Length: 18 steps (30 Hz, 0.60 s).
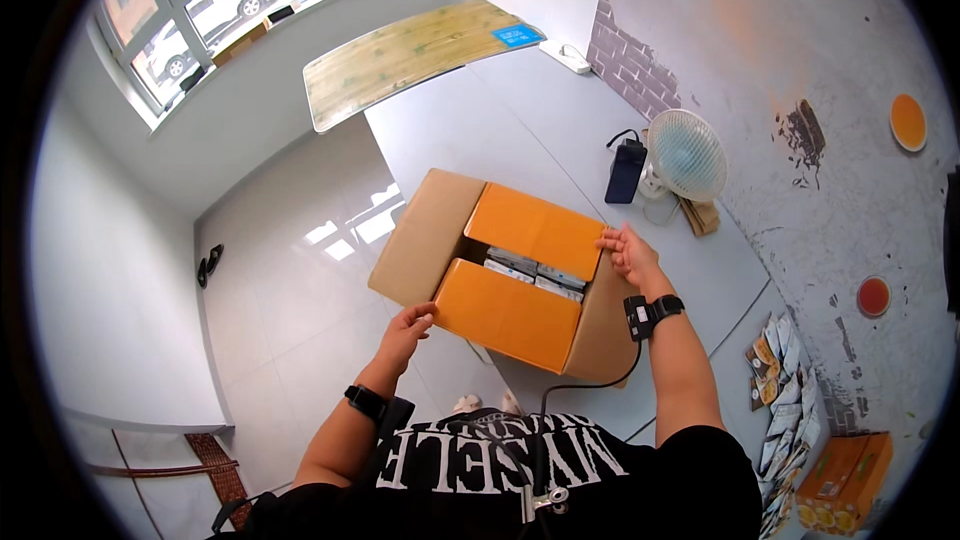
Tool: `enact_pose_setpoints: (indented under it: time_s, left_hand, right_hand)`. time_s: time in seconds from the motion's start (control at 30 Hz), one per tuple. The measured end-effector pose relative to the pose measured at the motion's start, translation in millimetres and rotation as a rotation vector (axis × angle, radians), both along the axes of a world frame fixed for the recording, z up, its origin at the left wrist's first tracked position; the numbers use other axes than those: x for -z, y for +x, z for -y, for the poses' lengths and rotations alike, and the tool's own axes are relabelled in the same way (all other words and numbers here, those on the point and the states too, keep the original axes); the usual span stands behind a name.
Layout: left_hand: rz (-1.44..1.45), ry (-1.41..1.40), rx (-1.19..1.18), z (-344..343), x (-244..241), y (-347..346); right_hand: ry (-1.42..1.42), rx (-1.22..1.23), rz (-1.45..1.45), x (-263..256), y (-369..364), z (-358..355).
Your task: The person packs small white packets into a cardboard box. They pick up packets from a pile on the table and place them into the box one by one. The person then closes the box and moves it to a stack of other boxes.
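Note:
In front of me a cardboard carton point(600, 330) stands at the table's edge, its brown side flaps spread outward. Two orange flaps lie partly folded over its opening: a far flap point(536, 229) and a near flap point(506, 315). Through the gap between them show several stacked packets point(536, 274). My left hand point(407, 328) holds the left corner of the near flap between thumb and fingers. At the right corner of the far flap, my right hand point(631, 253) has its curled fingers on the edge. The carton's bottom is hidden.
Beyond the carton, the grey table point(480, 112) carries a black power bank-like box point(626, 172), a small fan point(686, 154) and a power strip point(565, 56). A wood-patterned board point(412, 60) lies at the far end. Many packets point(787, 405) and an orange carton point(844, 484) sit right.

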<state>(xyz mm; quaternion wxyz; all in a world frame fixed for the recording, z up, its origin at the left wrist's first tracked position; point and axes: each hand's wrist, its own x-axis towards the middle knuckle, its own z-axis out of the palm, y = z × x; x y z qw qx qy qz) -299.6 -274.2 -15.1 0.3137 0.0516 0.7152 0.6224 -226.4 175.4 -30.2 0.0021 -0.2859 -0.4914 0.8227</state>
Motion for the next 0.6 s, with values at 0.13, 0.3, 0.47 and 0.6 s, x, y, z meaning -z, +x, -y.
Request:
enact_pose_setpoints:
  time_s: [0.13, 0.3, 0.47, 0.6]
  left_hand:
    - [0.028, 0.080, -0.114, 5, 13, -8]
    - [0.148, 0.033, -0.488, 19, 39, -16]
    - [0.285, 0.210, -0.616, 24, 51, -26]
    - [0.197, 0.389, -0.512, 11, 15, -30]
  right_hand:
    - [0.146, -0.108, 0.081, -18, 13, 14]
    - [0.162, -0.013, 0.022, -24, 33, 37]
    - [0.133, 0.419, -0.113, -14, 82, 41]
    - [0.248, 0.822, 0.073, 27, 149, 31]
